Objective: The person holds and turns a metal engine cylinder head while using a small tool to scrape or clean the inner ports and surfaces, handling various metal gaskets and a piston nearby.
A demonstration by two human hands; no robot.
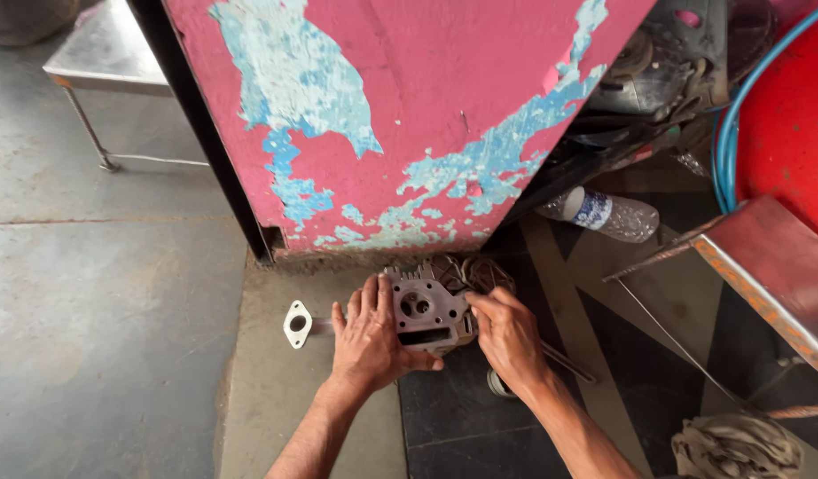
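Peeling pink paint backs a grey floor where a metal engine part (426, 310) rests at the wall's foot. Left hand (369, 341) lies spread flat against it, bracing; right hand (508, 337) curls, fingertips pinching its edge. Firm, even pressure should stop it rocking.
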